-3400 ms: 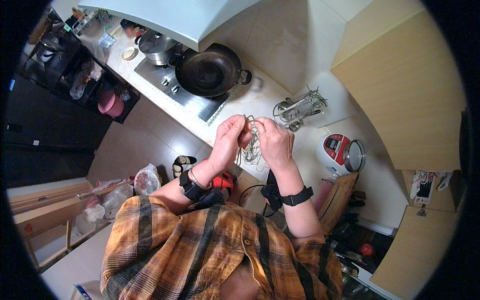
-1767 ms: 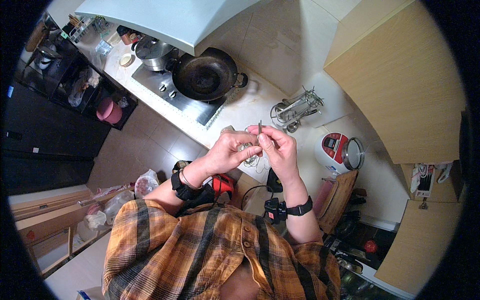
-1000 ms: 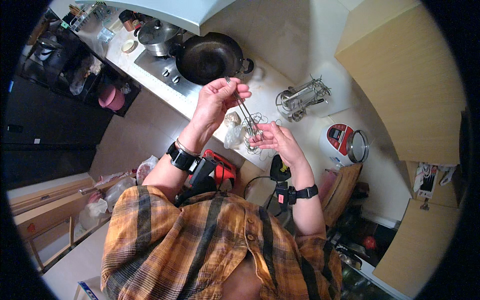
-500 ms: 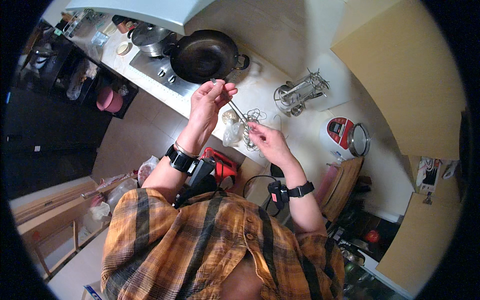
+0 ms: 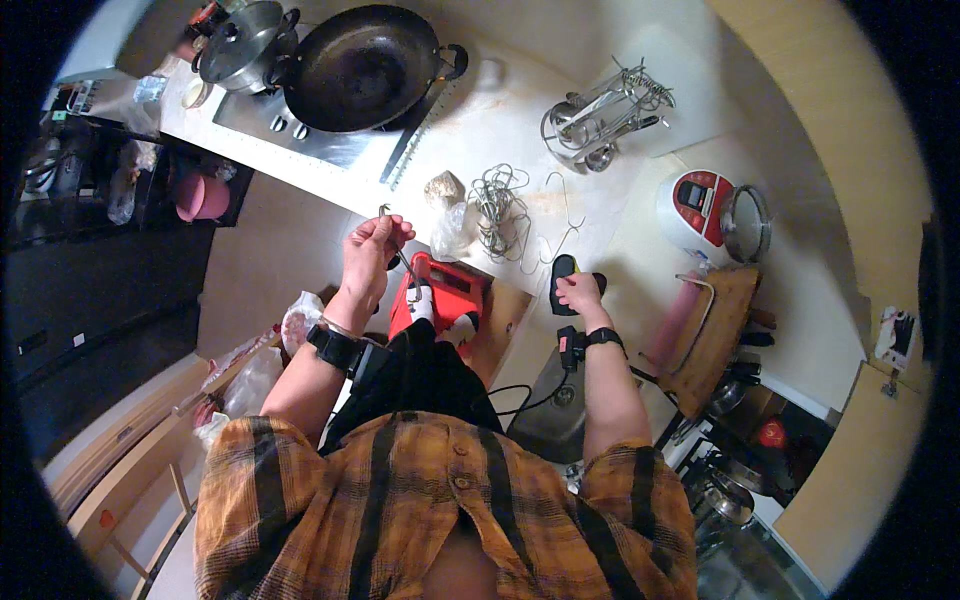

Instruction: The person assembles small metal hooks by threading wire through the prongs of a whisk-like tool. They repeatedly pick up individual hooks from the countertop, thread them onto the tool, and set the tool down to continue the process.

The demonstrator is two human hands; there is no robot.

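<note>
In my left hand (image 5: 370, 262) is a thin metal rod with a bent tip (image 5: 405, 262), pinched between thumb and fingers in front of the counter's edge. My right hand (image 5: 580, 291) is at the counter edge by the sink, its fingers closed on a dark object with a yellow-green edge (image 5: 564, 272); its kind is unclear. Between the hands, on the counter, lies a tangle of metal hooks (image 5: 496, 212). A few single S-shaped hooks (image 5: 567, 225) lie to its right. Left of the tangle sits a clear plastic bag (image 5: 452, 232) beside a small tan bundle (image 5: 443, 190).
A large black wok (image 5: 365, 65) and a lidded pot (image 5: 245, 48) stand on the hob at the far left. A wire utensil holder (image 5: 590, 130) stands at the back. To the right are a red-and-white rice cooker (image 5: 685, 205) and a wooden board (image 5: 722, 330). The sink (image 5: 550, 405) is nearer.
My right hand has let go of the metal rod and moved right and nearer to the dark object. My left hand has drawn back from the hob side, still holding the rod.
</note>
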